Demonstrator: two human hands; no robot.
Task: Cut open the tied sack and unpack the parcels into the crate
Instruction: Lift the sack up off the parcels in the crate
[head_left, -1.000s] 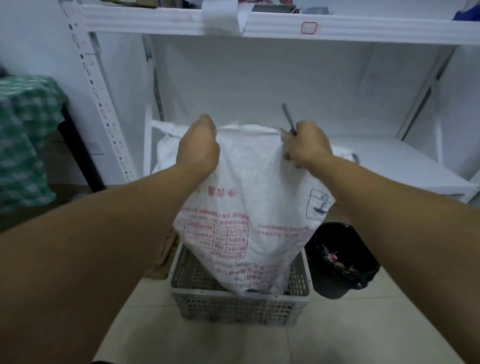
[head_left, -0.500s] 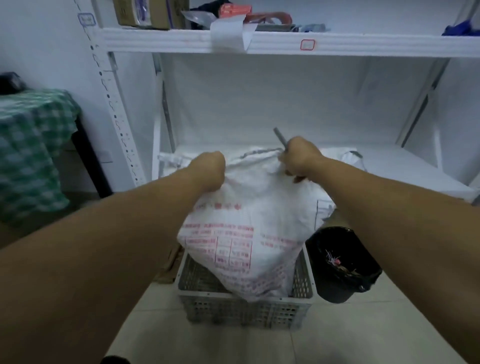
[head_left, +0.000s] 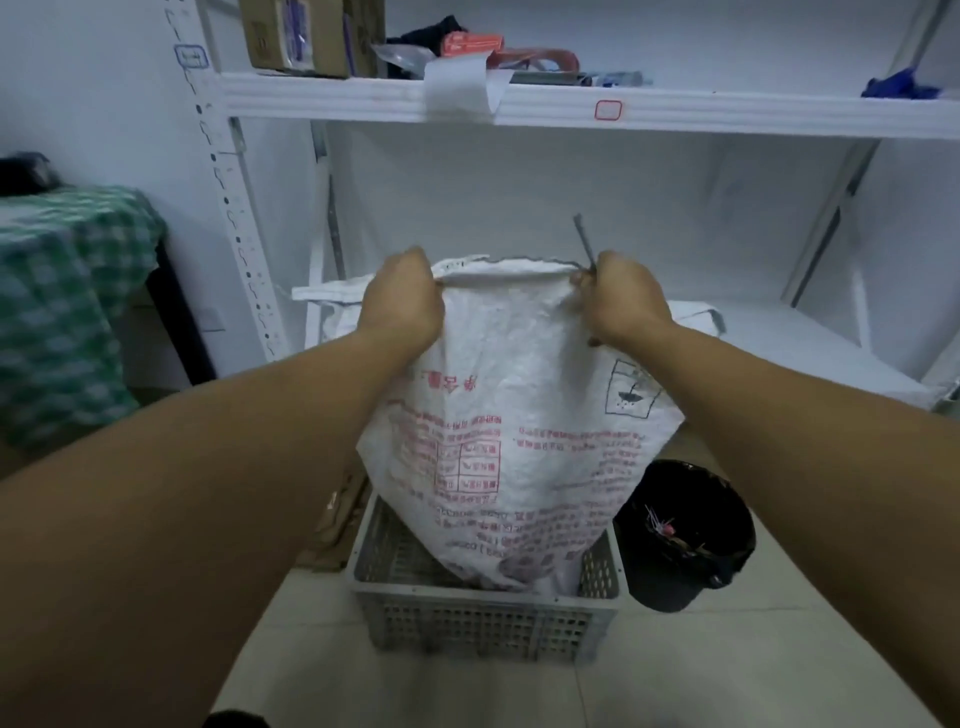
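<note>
Sack (head_left: 519, 415), white woven, red print, hangs directly above the crate (head_left: 483, 618), with its lower end dipping inside the crate walls. The left hand (head_left: 402, 301) is clenched round the sack's upper edge, fingers curled over the hem. The right hand (head_left: 623, 296) grips the other end of that edge and also holds a thin grey tool (head_left: 584, 239), whose tip sticks up past the knuckles. It is probably the cutter, but it's too small to be sure.

Step in hand, as I judge it: the cutting looks done and this is the unpack stage, with the sack upended to tip its contents into the crate. The print reads upside down, so the gripped edge is likely the sack's bottom seam and the mouth points down into the crate. No parcels are visible and the sack's lower end hides the crate floor, so I can't tell whether any have dropped.

Long axis is near vertical, from the hands down to the crate. The body is widest at mid-height and narrows toward the crate.

The next move likely calls for lifting the sack higher above the crate and shaking it, keeping the mouth within the crate walls and the tool tip off the fabric.

A black bin (head_left: 685, 535) stands just right of the crate, and a white shelf (head_left: 675, 111) sits behind and above the crate.
</note>
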